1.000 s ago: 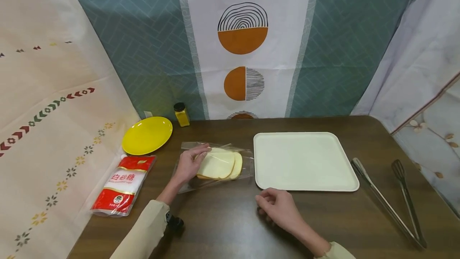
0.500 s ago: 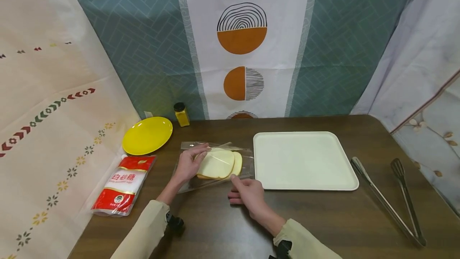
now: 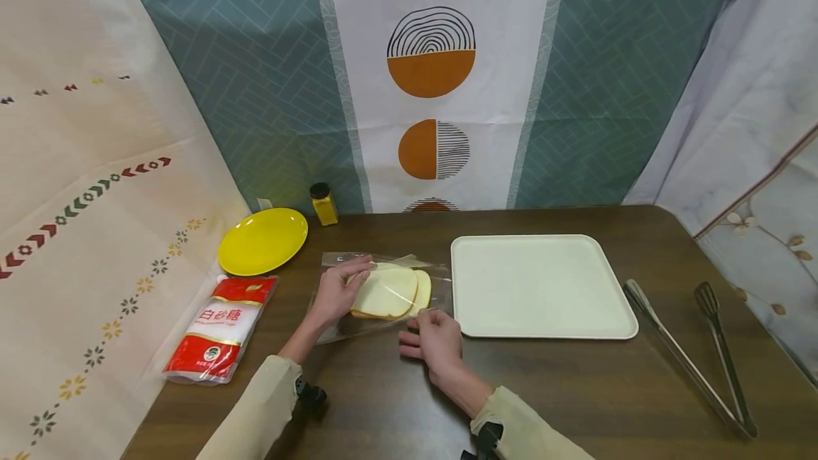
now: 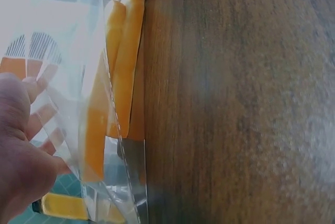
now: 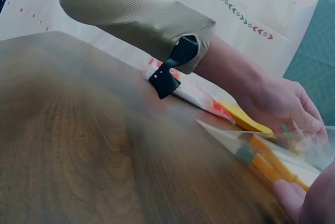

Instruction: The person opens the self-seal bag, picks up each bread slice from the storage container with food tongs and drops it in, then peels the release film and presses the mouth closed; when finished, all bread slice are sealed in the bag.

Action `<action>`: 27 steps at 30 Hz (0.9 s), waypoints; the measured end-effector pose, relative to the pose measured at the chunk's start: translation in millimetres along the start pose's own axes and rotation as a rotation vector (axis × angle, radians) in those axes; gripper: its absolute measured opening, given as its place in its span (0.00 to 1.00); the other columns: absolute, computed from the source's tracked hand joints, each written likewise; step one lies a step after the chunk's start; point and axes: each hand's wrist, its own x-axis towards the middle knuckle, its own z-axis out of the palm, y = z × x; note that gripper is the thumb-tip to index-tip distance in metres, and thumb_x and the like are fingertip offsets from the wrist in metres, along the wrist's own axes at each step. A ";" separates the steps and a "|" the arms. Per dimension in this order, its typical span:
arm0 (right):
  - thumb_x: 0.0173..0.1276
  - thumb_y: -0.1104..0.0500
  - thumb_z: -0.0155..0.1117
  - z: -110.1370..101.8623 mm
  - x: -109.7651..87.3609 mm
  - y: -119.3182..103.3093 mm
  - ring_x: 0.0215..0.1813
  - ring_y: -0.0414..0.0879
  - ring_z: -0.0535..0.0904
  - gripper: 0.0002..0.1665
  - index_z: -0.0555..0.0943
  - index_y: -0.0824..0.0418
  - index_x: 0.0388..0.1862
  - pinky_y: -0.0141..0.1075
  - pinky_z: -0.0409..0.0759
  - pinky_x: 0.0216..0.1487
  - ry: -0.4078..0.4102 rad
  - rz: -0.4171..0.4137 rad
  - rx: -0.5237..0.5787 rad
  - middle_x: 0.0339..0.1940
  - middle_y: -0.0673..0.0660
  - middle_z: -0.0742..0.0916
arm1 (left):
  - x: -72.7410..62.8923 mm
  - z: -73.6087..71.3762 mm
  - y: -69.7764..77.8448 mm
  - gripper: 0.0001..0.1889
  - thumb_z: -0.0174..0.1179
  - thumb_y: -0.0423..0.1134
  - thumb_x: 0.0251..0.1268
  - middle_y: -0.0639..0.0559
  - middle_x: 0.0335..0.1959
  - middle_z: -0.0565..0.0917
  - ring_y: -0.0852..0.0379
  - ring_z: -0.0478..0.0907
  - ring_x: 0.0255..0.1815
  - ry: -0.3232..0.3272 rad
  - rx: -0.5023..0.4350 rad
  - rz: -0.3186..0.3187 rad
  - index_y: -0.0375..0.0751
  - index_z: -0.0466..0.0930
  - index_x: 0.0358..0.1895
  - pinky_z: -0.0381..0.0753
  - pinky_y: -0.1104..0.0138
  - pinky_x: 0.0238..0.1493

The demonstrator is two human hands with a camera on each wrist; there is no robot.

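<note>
Several pale bread slices (image 3: 386, 293) with brown crusts lie stacked in a clear plastic bag (image 3: 441, 298) on the table. My left hand (image 3: 335, 293) holds the bag at its left end, with the film lifted there. Through that film, the left wrist view shows its fingers, and the orange-brown crusts (image 4: 125, 72) stand out beside them. At the near right edge of the bag, my right hand (image 3: 439, 343) pinches the film between thumb and forefinger, its other fingers loose. The right wrist view has the right hand (image 5: 322, 198) close against the crusts, partly out of frame.
A cream tray (image 3: 543, 286) stands right of the bag. Tongs (image 3: 690, 360) lie at the far right. On the left are a red-and-white sugar bag (image 3: 217, 329), a yellow plate (image 3: 262, 241) and a small yellow jar (image 3: 324, 204). Curtains surround the table (image 3: 383, 403).
My right hand has moved left from in front of the tray to the bag's near right edge and taken hold of the film. My left hand has stayed in place.
</note>
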 end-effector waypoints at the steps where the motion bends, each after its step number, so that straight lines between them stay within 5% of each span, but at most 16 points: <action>1: 0.76 0.64 0.47 0.1 -0.4 0.9 0.40 0.61 0.88 0.13 0.72 0.76 0.43 0.45 0.86 0.31 0.006 -0.013 -0.002 0.46 0.73 0.84 | 0.4 0.5 0.0 0.11 0.60 0.31 0.72 0.44 0.60 0.82 0.46 0.74 0.66 -0.004 0.002 -0.002 0.35 0.87 0.52 0.67 0.49 0.67; 9: 0.75 0.65 0.50 1.3 -5.1 9.0 0.44 0.64 0.86 0.12 0.73 0.75 0.34 0.44 0.86 0.33 0.026 -0.090 -0.046 0.40 0.70 0.85 | 4.6 1.6 -0.9 0.10 0.61 0.30 0.70 0.40 0.58 0.82 0.40 0.74 0.65 -0.028 0.058 0.100 0.33 0.87 0.50 0.67 0.45 0.67; 14: 0.75 0.66 0.53 1.0 -5.1 12.0 0.43 0.64 0.87 0.11 0.75 0.76 0.36 0.43 0.86 0.33 0.039 -0.104 -0.039 0.37 0.68 0.85 | 13.9 -1.0 6.4 0.12 0.62 0.33 0.68 0.39 0.57 0.82 0.39 0.75 0.63 -0.101 0.109 0.115 0.33 0.86 0.51 0.69 0.44 0.65; 19: 0.75 0.65 0.55 -1.2 -6.8 12.5 0.44 0.63 0.86 0.12 0.76 0.76 0.37 0.44 0.87 0.34 0.036 -0.117 -0.030 0.39 0.68 0.85 | 42.5 2.6 23.3 0.15 0.60 0.37 0.72 0.40 0.58 0.83 0.43 0.80 0.58 -0.231 0.134 0.109 0.32 0.85 0.55 0.77 0.47 0.58; 23: 0.76 0.65 0.55 -2.9 -8.1 14.3 0.46 0.63 0.86 0.12 0.75 0.77 0.37 0.44 0.87 0.35 0.024 -0.126 -0.016 0.40 0.69 0.85 | 74.7 15.9 38.5 0.14 0.57 0.35 0.74 0.42 0.54 0.85 0.49 0.84 0.45 -0.389 0.183 0.113 0.34 0.84 0.56 0.83 0.56 0.43; 27: 0.75 0.66 0.55 -4.4 -9.8 14.8 0.47 0.63 0.85 0.12 0.74 0.77 0.36 0.44 0.87 0.36 0.016 -0.128 -0.007 0.42 0.71 0.84 | 102.3 33.7 46.5 0.14 0.55 0.32 0.73 0.45 0.52 0.86 0.52 0.83 0.47 -0.560 0.256 0.085 0.37 0.85 0.55 0.81 0.61 0.43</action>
